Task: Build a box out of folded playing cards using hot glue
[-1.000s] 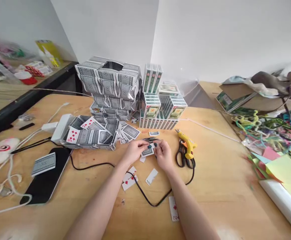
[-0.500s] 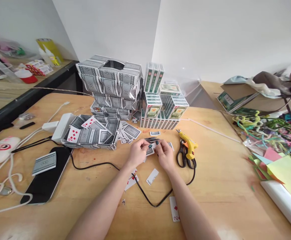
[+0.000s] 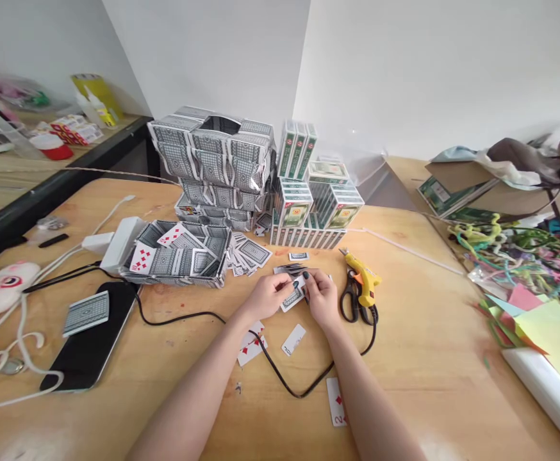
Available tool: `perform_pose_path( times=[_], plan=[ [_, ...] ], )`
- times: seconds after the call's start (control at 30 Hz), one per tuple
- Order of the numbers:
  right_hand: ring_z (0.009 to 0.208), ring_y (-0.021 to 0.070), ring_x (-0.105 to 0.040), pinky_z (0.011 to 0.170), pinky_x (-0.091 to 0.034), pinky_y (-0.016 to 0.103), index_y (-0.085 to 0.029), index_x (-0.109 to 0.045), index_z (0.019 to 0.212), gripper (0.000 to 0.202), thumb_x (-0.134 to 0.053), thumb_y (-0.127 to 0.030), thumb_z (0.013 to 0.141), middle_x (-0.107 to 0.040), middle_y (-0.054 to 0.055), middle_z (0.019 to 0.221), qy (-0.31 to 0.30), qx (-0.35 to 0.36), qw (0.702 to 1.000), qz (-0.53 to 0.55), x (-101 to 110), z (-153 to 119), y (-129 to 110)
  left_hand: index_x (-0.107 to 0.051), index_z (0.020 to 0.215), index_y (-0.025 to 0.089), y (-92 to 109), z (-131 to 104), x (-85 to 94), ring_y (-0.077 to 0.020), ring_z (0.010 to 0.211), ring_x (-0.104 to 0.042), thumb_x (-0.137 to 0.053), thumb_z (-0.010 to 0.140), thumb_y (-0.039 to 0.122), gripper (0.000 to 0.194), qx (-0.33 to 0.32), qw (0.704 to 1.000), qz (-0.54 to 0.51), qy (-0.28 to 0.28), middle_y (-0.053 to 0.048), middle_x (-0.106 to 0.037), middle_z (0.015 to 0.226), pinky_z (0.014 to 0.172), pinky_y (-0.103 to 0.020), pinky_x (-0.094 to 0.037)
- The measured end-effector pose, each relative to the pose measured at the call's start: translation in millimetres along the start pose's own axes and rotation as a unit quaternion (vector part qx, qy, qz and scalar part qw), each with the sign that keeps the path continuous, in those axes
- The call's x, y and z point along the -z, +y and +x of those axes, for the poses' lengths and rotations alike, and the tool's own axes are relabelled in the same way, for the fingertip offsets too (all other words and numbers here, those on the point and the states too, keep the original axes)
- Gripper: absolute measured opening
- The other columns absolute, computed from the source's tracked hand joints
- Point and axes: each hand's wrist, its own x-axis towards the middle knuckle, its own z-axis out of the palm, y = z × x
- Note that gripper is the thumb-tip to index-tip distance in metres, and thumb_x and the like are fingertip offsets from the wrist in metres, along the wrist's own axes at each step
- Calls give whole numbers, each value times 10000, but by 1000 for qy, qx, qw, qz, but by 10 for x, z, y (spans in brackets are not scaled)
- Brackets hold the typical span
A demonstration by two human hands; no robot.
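Observation:
Near the middle of the table my left hand (image 3: 266, 296) pinches the upper edge of a grey-backed playing card (image 3: 291, 299). From the other side my right hand (image 3: 321, 296) has its fingers closed at the same card's upper right edge. The two thumbs, with dark green nails, almost meet there. Just behind the fingers lie more cards (image 3: 284, 269), partly hidden by the hands. A white card piece (image 3: 293, 339) rests in front of the hands, and red-suited cards (image 3: 252, 347) lie by my left wrist.
A yellow glue gun (image 3: 365, 282) and black scissors (image 3: 348, 303) lie right of my hands; a black cord loops under my forearms. Behind are an open card-covered box (image 3: 179, 280), a large card-covered structure (image 3: 213, 150) and stacked card packs (image 3: 309, 238). A phone (image 3: 88, 349) lies left.
The card between my hands has come further into view below the fingers. My left hand has shifted slightly right and my right hand has turned a little.

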Motion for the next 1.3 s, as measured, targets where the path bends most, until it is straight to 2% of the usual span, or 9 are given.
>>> perform_pose_path(
  times=[0.53, 0.73, 0.87, 0.97, 1.13, 1.3],
  plan=[
    [383, 65, -316, 352, -248, 191, -172, -556, 746, 303, -570, -474, 723, -396, -67, 462, 15, -58, 996, 61, -19, 2, -60, -432, 530, 146, 85, -21, -12, -66, 495, -322, -471, 759, 290, 274, 2, 1000, -19, 8, 47, -357, 513, 461, -191, -259],
    [369, 59, -303, 339, -239, 194, -165, -571, 744, 309, -597, -471, 710, -396, -72, 454, 46, -60, 993, 86, 25, 14, -71, -519, 573, 142, 84, -39, -48, -68, 476, -364, -467, 787, 336, 293, -15, 998, 35, 50, 33, -434, 503, 447, -191, -264],
    [361, 50, -304, 338, -236, 187, -160, -571, 741, 285, -607, -442, 720, -415, -70, 459, 57, -53, 992, 96, 70, 9, -75, -440, 536, 157, 73, -47, -35, -69, 435, -363, -425, 807, 399, 364, 14, 999, 20, 22, 40, -409, 462, 430, -193, -259],
    [362, 48, -304, 335, -230, 182, -158, -565, 746, 289, -611, -442, 718, -414, -70, 462, 41, -59, 992, 104, 66, -1, -80, -365, 514, 157, 86, -43, -16, -61, 464, -300, -426, 803, 385, 372, -5, 1000, 9, 11, 46, -323, 485, 427, -194, -220],
    [370, 47, -305, 331, -235, 181, -154, -561, 751, 318, -605, -466, 711, -426, -62, 480, 31, -72, 992, 95, 40, -19, -84, -351, 538, 161, 131, -36, -6, -62, 483, -264, -420, 790, 323, 307, -19, 998, -44, -29, 43, -289, 528, 422, -196, -212],
    [337, 53, -317, 312, -243, 187, -160, -561, 772, 308, -593, -463, 723, -424, -69, 447, 14, -73, 993, 89, 26, -36, -71, -333, 516, 162, 127, -42, 22, -62, 478, -292, -471, 750, 294, 302, -12, 997, -67, -43, 44, -312, 507, 422, -195, -226]
  ],
)
